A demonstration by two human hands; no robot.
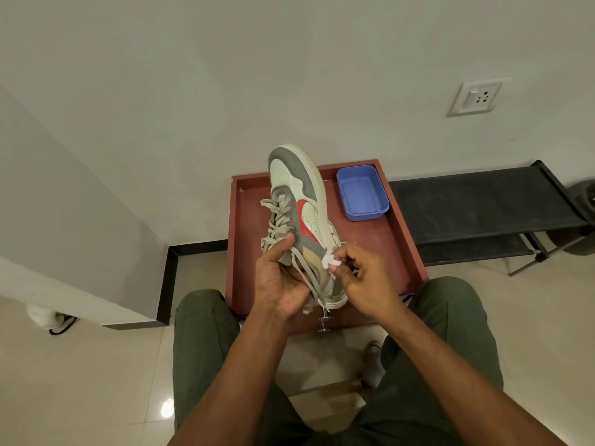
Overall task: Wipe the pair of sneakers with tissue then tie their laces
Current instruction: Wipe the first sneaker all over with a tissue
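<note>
Presently, seated person: legs in green trousers (206,342) at 6 o'clock, both forearms reaching up toward frame centre.
Tray: red-brown tray (399,243) on the floor ahead of the knees, against the wall; blue plastic tub (362,193) sits on it at 1 o'clock from the shoe.
Sneaker: white and grey sneaker (302,201) with a red side mark, held above the tray, toe pointing to 12 o'clock, heel toward the person, outer side facing right.
Left hand: left hand (280,281) grips the sneaker around the collar and tongue, thumb lying on the laces.
Right hand: right hand (360,278) pinches a wadded white tissue (331,261) with curled fingers, pressed to the sneaker's side near the heel.
Laces: beige laces (278,217) loose, ends hanging past the left palm toward 6 o'clock.
Second shoe: a white shoe (375,362) partly seen between the knees.
Writing: no legible brand text; wall socket (476,98) at 2 o'clock.
</note>
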